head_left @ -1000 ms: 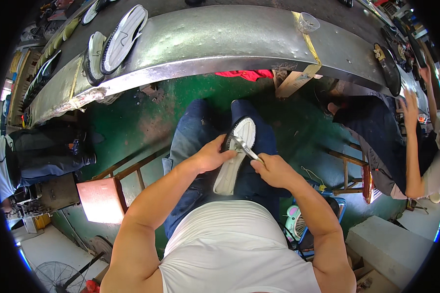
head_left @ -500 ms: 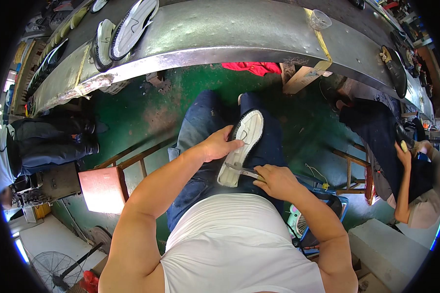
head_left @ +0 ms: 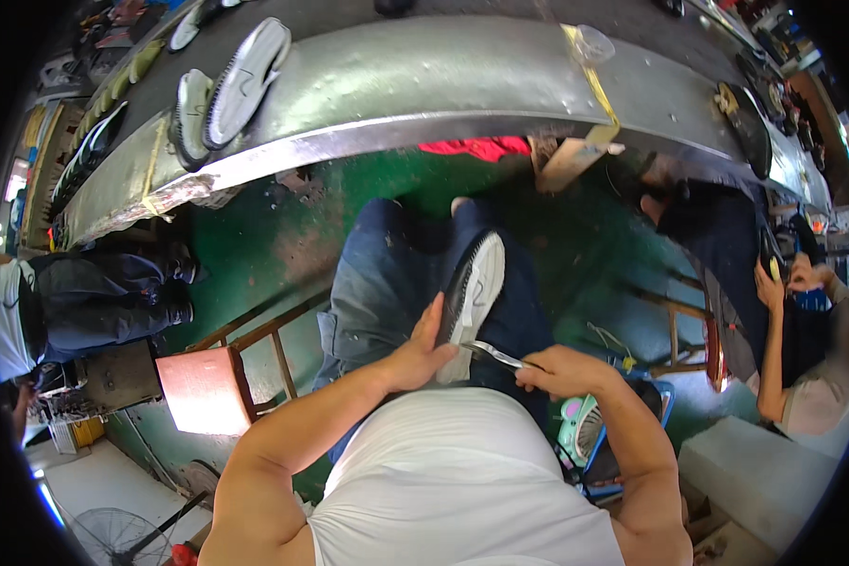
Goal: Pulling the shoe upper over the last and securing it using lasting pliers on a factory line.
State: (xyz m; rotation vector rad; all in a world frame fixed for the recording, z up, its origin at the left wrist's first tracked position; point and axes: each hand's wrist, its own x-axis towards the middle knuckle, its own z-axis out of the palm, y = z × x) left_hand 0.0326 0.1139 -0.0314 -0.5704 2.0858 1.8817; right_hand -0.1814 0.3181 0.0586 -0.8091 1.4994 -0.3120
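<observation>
A black-sided shoe (head_left: 479, 283) with a pale, unsoled underside lies tilted across my thighs, its toe pointing away from me. A thin curved line, like a wire or cord, shows on that underside. My left hand (head_left: 417, 354) grips the shoe along its left side near the heel, fingers up the black side and thumb over the pale edge. In my right hand (head_left: 566, 371) is a slim metal tool that looks like pincers (head_left: 500, 355). Their head rests at or just above the heel part of the shoe; whether the jaws touch it I cannot tell.
A metal-topped bench (head_left: 396, 71) curves across the far side, with two similar shoes (head_left: 241, 90) at its left and a clear plastic cup (head_left: 593, 44). A red-topped stool (head_left: 201, 377) stands left, a small mint-green fan (head_left: 575, 424) at my right. People sit on both sides.
My left hand has slid from the shoe's middle toward the heel. The shoe has turned slightly, showing more black side. My right hand and the pincers have moved a little right and nearer me.
</observation>
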